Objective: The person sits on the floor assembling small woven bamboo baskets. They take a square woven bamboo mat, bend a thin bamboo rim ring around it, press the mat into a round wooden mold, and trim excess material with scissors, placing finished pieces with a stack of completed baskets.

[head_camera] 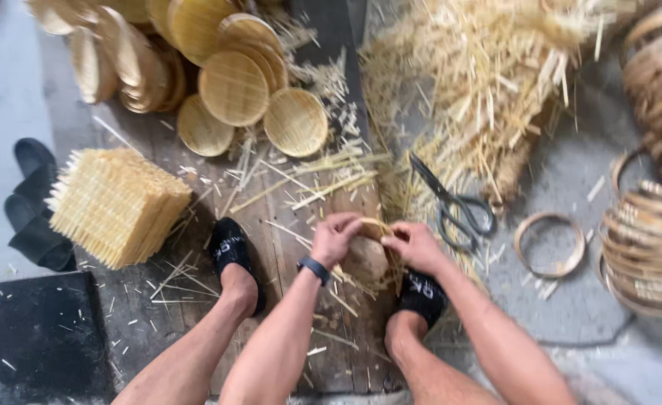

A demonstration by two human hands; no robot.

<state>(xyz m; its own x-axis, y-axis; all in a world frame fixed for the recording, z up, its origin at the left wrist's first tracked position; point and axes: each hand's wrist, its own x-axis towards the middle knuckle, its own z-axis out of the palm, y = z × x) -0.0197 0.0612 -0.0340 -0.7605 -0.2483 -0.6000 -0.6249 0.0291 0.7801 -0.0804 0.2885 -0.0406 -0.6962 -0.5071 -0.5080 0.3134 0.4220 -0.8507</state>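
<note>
Both grips are closed on a small round woven bamboo tray (367,259), left hand (334,238) and right hand (415,246) pinching its upper rim, low between the person's feet over the plank floor (286,247). Scissors (455,204) lie just right; a stack of woven squares (117,206) sits well left.

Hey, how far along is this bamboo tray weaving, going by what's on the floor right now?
Done: a heap of finished round trays lies at the top. In hand: the left hand and right hand both grip one round woven piece at its rim. Left: a stack of square woven mats, loose hoops and strip piles. Scissors lie unused.
</note>
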